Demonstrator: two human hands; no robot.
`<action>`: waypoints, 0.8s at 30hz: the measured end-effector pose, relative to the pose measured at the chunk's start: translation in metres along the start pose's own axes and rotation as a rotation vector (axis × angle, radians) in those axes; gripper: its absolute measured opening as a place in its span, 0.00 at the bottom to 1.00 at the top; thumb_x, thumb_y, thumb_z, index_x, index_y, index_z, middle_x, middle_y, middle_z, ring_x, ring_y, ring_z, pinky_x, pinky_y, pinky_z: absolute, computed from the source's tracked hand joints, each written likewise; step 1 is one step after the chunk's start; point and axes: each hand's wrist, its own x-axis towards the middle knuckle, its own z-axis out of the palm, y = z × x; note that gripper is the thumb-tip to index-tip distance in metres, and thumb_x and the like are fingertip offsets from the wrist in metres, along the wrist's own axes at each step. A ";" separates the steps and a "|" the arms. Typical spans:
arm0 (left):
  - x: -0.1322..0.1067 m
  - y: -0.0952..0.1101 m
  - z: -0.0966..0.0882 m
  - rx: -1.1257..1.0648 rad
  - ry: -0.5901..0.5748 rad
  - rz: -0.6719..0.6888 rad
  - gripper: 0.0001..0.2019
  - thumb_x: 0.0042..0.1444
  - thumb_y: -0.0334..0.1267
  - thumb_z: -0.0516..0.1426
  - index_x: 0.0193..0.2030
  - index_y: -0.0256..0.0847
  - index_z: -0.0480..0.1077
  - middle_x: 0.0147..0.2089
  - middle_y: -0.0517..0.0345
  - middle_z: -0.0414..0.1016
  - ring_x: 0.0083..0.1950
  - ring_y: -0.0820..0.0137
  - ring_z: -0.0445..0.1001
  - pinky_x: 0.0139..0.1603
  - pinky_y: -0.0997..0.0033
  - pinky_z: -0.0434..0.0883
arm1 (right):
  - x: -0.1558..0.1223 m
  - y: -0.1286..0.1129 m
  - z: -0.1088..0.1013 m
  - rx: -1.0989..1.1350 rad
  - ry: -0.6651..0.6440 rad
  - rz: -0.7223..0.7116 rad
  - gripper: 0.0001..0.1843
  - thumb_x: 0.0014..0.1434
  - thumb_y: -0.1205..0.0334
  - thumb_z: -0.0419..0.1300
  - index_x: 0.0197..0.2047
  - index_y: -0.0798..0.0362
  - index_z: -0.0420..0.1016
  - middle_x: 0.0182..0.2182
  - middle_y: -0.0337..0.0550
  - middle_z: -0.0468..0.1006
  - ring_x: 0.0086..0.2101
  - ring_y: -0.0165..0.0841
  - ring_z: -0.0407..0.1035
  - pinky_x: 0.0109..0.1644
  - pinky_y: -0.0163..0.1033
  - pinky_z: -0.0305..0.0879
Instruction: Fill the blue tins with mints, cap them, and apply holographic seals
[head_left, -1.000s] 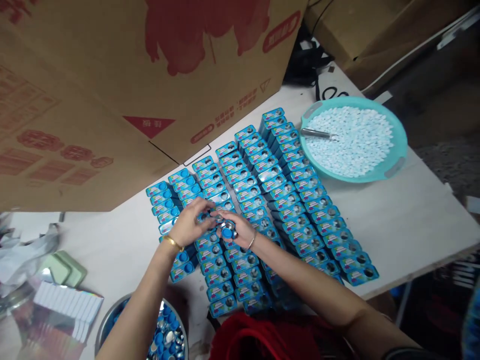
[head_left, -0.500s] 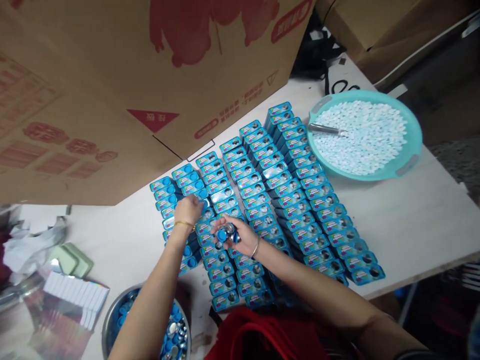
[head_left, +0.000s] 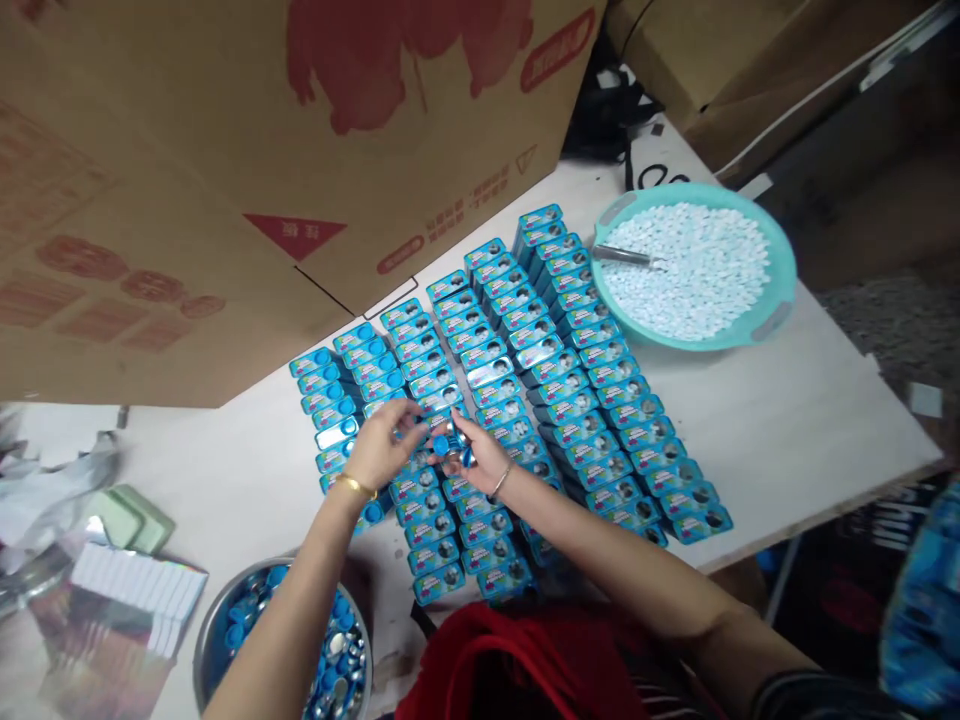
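Observation:
My right hand [head_left: 476, 455] is cupped, palm up, around several small blue-and-silver caps [head_left: 441, 445]. Close beside it on the left is my left hand [head_left: 386, 445], its thumb and fingers slightly apart near those caps. I see nothing between its fingers. Beneath both hands, slim blue tins [head_left: 574, 408] stand upright in long rows with printed tops. Many tops have a round hole with white pieces showing inside. In the leftmost rows, blue caps [head_left: 321, 356] sit in the holes. My hands and forearms hide some tins in the middle.
A metal bowl [head_left: 206, 640] of loose caps stands at the lower left, partly behind my left forearm. A teal basin [head_left: 781, 270] with white pellets and a metal scoop [head_left: 624, 256] is at the right. A large cardboard box [head_left: 187, 330] borders the rows at the back.
My left hand has moved right and slightly down, from a tin in the second row toward the caps in my right hand. The right hand still holds caps. The view has shifted slightly.

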 end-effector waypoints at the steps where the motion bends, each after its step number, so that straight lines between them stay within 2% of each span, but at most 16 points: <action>1: -0.011 0.004 0.006 -0.078 0.003 0.088 0.10 0.56 0.42 0.55 0.43 0.42 0.70 0.38 0.54 0.72 0.41 0.67 0.71 0.44 0.67 0.68 | -0.001 0.002 0.001 0.003 0.013 -0.009 0.19 0.60 0.47 0.57 0.31 0.56 0.72 0.23 0.40 0.76 0.19 0.27 0.69 0.18 0.30 0.63; 3: -0.029 0.010 0.017 -0.147 0.052 0.129 0.07 0.55 0.39 0.55 0.39 0.42 0.70 0.38 0.54 0.71 0.42 0.67 0.69 0.45 0.66 0.68 | -0.001 0.008 0.003 0.003 0.032 -0.037 0.15 0.57 0.50 0.62 0.33 0.55 0.72 0.23 0.37 0.76 0.18 0.26 0.67 0.17 0.30 0.64; 7: -0.042 0.008 0.029 -0.213 0.151 0.018 0.05 0.57 0.39 0.53 0.33 0.42 0.66 0.34 0.57 0.69 0.38 0.68 0.68 0.43 0.67 0.68 | 0.000 0.022 0.007 -0.023 0.055 -0.085 0.16 0.51 0.50 0.67 0.33 0.55 0.71 0.23 0.35 0.74 0.16 0.24 0.64 0.14 0.29 0.59; 11: -0.034 -0.008 0.025 -0.241 0.248 -0.185 0.07 0.58 0.42 0.51 0.34 0.43 0.63 0.33 0.59 0.70 0.35 0.70 0.69 0.39 0.70 0.67 | 0.004 0.026 0.002 -0.054 0.078 -0.165 0.21 0.46 0.46 0.68 0.29 0.55 0.68 0.21 0.35 0.72 0.16 0.24 0.64 0.12 0.27 0.48; 15: -0.019 -0.026 0.022 -0.130 0.263 -0.257 0.08 0.56 0.43 0.53 0.38 0.42 0.65 0.34 0.57 0.72 0.35 0.69 0.70 0.39 0.70 0.67 | 0.006 0.019 -0.004 -0.099 0.105 -0.199 0.24 0.43 0.44 0.69 0.29 0.54 0.67 0.21 0.34 0.71 0.15 0.23 0.63 0.12 0.27 0.48; 18: -0.009 -0.030 0.023 -0.072 0.296 -0.297 0.07 0.56 0.40 0.53 0.39 0.41 0.67 0.35 0.56 0.73 0.37 0.68 0.71 0.41 0.68 0.67 | 0.003 0.013 -0.005 -0.151 0.112 -0.235 0.25 0.42 0.42 0.68 0.29 0.54 0.66 0.22 0.34 0.71 0.15 0.23 0.63 0.12 0.28 0.48; 21: 0.004 -0.023 0.028 -0.081 0.333 -0.200 0.10 0.58 0.40 0.52 0.43 0.40 0.68 0.37 0.54 0.72 0.38 0.67 0.71 0.44 0.68 0.68 | -0.002 0.008 -0.008 -0.209 0.125 -0.267 0.24 0.43 0.42 0.68 0.28 0.53 0.66 0.22 0.34 0.71 0.15 0.24 0.63 0.12 0.28 0.48; 24: 0.022 -0.008 0.039 -0.063 0.282 -0.030 0.12 0.59 0.41 0.51 0.46 0.40 0.68 0.39 0.53 0.71 0.39 0.67 0.70 0.46 0.67 0.68 | -0.009 0.004 -0.012 -0.257 0.150 -0.295 0.23 0.44 0.41 0.66 0.27 0.53 0.66 0.22 0.34 0.71 0.15 0.24 0.62 0.12 0.30 0.48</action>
